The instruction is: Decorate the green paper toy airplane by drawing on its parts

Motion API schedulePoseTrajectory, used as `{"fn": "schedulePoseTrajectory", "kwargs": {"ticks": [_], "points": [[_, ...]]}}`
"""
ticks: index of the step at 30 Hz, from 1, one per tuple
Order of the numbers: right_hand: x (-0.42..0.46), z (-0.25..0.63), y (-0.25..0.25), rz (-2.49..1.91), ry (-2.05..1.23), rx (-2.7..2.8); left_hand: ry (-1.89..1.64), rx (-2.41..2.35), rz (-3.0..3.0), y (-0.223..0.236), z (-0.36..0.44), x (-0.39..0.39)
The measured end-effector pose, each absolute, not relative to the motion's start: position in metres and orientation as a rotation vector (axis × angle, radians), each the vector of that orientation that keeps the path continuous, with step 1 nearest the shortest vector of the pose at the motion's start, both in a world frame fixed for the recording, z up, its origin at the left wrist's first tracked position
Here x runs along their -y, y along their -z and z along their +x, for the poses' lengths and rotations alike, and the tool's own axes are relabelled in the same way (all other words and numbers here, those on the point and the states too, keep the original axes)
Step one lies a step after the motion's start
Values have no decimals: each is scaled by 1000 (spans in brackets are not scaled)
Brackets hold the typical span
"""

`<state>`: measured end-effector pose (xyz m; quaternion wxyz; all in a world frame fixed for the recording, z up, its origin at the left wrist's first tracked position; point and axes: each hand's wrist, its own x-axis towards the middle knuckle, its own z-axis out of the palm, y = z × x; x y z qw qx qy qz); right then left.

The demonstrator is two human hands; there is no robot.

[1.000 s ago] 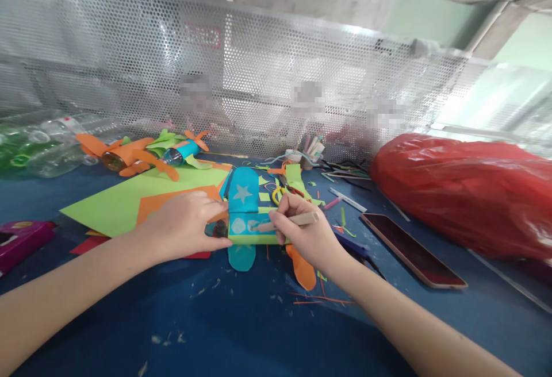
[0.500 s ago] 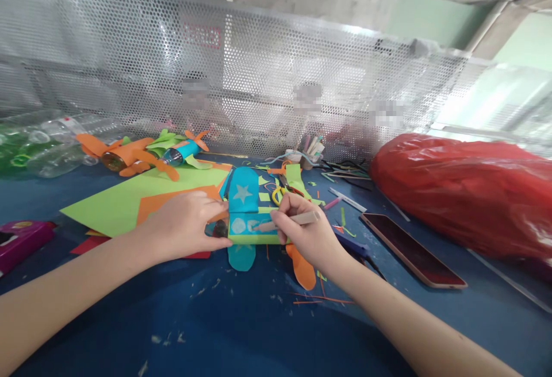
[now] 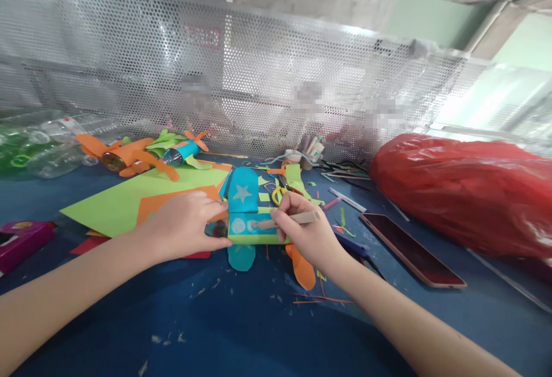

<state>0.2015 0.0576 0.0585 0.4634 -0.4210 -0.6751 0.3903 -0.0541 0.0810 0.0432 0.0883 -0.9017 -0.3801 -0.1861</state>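
A toy plane (image 3: 266, 238) made from a bottle wrapped in green and blue paper lies crosswise before me. Its blue wings, the upper wing (image 3: 242, 190) with a pale star, stick out to both sides, and an orange paper fin (image 3: 302, 268) shows at its right end. My left hand (image 3: 185, 222) grips the bottle's dark-capped end between thumb and fingers. Pinched in my right hand (image 3: 308, 230) is a pale marker (image 3: 304, 217), its tip on the blue strip beside a whitish round spot (image 3: 237, 226). The plane's right part is partly hidden behind my right hand.
Green paper (image 3: 112, 204) and orange paper (image 3: 150, 207) lie left, near finished bottle planes (image 3: 125, 156) and clear bottles (image 3: 56, 153). Scissors (image 3: 278, 194), paper scraps and a blue glue gun (image 3: 351, 245) surround the plane. Right are a phone (image 3: 414, 250) and red bag (image 3: 466, 193).
The marker's tip has shifted very slightly on the blue strip. My left hand and the plane stay where they were.
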Motion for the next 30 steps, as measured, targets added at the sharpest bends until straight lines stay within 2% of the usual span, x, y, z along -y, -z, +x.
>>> {"fn": "schedulePoseTrajectory", "kwargs": {"ticks": [30], "points": [[-57,201,-62,-1074,-921,1693,564,1132,-2700,-43,-55,-82]]}}
